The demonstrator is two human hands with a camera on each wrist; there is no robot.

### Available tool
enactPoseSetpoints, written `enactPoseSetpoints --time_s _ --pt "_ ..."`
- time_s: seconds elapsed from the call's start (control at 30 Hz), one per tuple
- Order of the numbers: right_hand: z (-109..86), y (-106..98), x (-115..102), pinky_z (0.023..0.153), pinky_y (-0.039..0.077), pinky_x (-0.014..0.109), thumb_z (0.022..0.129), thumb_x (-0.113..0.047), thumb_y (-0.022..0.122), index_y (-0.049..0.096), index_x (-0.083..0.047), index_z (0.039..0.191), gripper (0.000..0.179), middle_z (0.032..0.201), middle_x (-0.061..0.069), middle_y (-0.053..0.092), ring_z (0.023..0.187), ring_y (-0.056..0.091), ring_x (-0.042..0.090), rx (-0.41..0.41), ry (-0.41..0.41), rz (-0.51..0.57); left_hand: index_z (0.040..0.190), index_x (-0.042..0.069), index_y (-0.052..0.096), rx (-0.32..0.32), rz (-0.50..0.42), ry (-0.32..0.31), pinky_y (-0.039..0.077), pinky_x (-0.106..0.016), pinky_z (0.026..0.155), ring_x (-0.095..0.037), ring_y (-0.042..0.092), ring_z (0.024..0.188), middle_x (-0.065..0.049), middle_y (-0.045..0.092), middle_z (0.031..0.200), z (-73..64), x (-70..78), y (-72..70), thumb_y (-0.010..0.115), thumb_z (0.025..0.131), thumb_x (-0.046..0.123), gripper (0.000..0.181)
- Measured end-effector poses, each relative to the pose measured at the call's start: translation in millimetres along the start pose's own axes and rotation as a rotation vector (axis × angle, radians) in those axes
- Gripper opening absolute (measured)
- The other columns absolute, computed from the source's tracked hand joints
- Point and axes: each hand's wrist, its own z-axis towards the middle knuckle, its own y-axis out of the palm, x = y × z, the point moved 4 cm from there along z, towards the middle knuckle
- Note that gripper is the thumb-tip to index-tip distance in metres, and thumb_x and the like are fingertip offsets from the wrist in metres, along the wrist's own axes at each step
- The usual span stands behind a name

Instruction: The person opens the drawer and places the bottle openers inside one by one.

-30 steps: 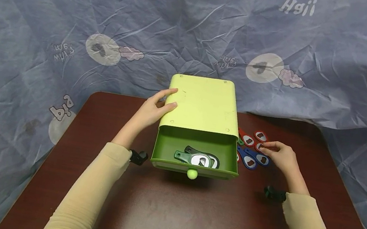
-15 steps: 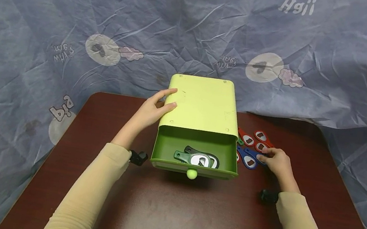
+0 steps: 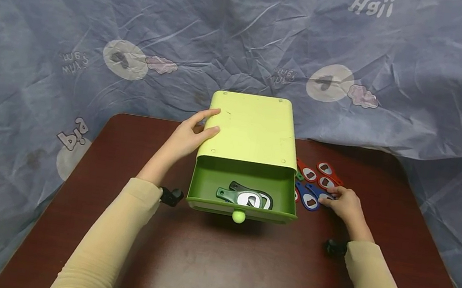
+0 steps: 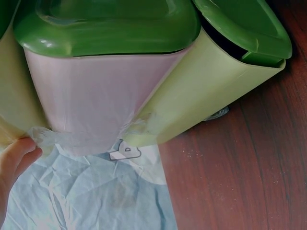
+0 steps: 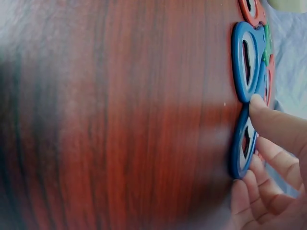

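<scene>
A pale yellow box [image 3: 251,129] has its green drawer [image 3: 212,206] pulled out. My left hand [image 3: 182,140] rests along the box's left upper edge, thumb and fingertips on the top. Inside the drawer lie a dark green bottle opener [image 3: 227,194] and a black bottle opener [image 3: 246,189]. Right of the box, my right hand [image 3: 347,206] pinches a blue bottle opener [image 5: 237,153] by its edges, thumb on one side and fingers on the other. That opener lies low against the table. Another blue bottle opener [image 5: 236,62] touches it.
Several red bottle openers [image 3: 324,167] and a partly hidden green one [image 3: 299,176] lie beside the box on the dark red-brown table [image 3: 230,268]. A blue-grey printed cloth [image 3: 228,39] hangs behind the table.
My right hand has come down and left onto the blue bottle opener and now pinches it. The left hand stays on the box. The head view has shifted slightly.
</scene>
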Motion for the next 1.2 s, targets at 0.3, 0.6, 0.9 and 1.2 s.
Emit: enactPoseSetpoints --time_s 0.3,0.6,0.9,1.2 --pt "-1.0 1 5 0.073 0.044 0.037 0.088 -0.032 0.075 0.060 0.008 0.115 0.050 0.105 0.026 0.059 0.092 0.053 0.036 -0.028 0.065 0.013 0.144 0.042 0.046 -0.001 0.014 -0.005 0.053 -0.046 0.094 -0.024 0.054 0.131 0.005 0.035 0.157 2.7 -2.0 -0.6 0.063 0.095 0.043 0.052" --pt "-12.1 -18 -6 0.067 0.044 0.028 0.091 -0.035 0.072 0.068 0.003 0.110 0.043 0.086 0.010 0.076 0.073 0.059 0.010 0.073 0.069 0.099 0.144 0.042 0.046 -0.005 0.001 0.003 0.053 -0.046 0.095 -0.024 0.053 0.132 0.005 0.034 0.157 2.4 1.3 0.8 0.063 0.096 0.041 0.052" --pt "-29.9 -65 -55 0.059 0.045 0.021 0.090 -0.045 0.070 0.067 -0.002 0.116 0.049 0.069 -0.029 0.065 0.068 0.058 -0.006 0.138 0.004 0.262 0.144 0.041 0.047 0.001 0.003 0.001 0.053 -0.046 0.096 -0.023 0.052 0.133 0.004 0.033 0.158 0.6 3.0 0.2 0.064 0.095 0.041 0.052" --pt "-65.0 -88 -140 0.051 0.039 0.025 0.088 -0.038 0.074 0.068 -0.014 0.107 0.031 0.074 -0.023 0.070 0.069 0.063 0.000 0.085 -0.113 0.437 0.145 0.039 0.046 0.003 -0.002 0.002 0.055 -0.044 0.091 -0.022 0.056 0.129 0.003 0.036 0.157 0.5 0.7 -0.2 0.063 0.096 0.039 0.052"
